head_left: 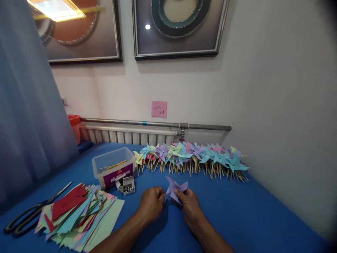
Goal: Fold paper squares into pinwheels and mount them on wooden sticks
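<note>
Head: right fingers (182,196) grip purple pinwheel (173,186); tub label (118,175) blurred.

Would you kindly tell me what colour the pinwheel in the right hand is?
The pinwheel is light purple, as the head view shows.

Too small to read surely: handwriting on the pink note (159,109) above the pipe (163,124), white characters on the purple tub label (119,175) below it.

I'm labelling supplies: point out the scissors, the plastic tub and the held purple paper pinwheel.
Scissors (45,203): head view, near the pivot.
Plastic tub (123,174): head view, front label.
Purple paper pinwheel (172,187): head view, near centre.
</note>
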Tool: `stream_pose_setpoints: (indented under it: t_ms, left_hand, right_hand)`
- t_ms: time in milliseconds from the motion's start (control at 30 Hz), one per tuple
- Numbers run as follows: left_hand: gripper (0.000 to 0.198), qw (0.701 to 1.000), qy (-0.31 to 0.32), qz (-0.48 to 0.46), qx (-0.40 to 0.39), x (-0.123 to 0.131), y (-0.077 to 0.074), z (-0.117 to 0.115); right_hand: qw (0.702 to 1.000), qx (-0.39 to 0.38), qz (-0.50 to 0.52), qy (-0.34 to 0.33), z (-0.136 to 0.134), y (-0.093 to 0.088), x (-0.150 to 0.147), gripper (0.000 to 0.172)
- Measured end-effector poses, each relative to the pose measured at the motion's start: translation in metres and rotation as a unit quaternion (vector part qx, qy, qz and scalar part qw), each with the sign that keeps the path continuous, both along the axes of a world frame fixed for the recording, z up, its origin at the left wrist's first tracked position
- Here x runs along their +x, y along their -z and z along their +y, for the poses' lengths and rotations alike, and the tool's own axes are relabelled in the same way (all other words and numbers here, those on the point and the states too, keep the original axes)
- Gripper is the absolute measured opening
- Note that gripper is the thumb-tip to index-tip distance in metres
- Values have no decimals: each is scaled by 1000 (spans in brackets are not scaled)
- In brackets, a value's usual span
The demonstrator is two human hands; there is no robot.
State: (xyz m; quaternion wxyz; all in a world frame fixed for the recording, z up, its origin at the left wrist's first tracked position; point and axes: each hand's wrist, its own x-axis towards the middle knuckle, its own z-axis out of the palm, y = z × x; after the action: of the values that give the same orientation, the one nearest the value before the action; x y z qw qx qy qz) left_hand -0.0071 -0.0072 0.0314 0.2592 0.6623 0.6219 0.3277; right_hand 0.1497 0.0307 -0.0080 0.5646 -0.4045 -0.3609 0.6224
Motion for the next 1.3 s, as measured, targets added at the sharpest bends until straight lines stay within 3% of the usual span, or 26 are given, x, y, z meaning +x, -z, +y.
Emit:
stream_pose_setpoints:
  t_ms: [733, 1000, 1300]
  left_hand:
    - [20, 1000, 2, 3, 8, 0, 1, 1]
    - [21, 1000, 14, 8, 20, -2, 7, 3]
    - [21, 1000, 10, 23, 18, -1, 4, 1]
  right_hand:
    - [1000, 4, 18, -22, -5, -6, 0, 37]
    - [1000, 13, 4, -27, -1, -1, -1, 41]
    - [1000, 20, 8, -11, -1, 0, -1, 41]
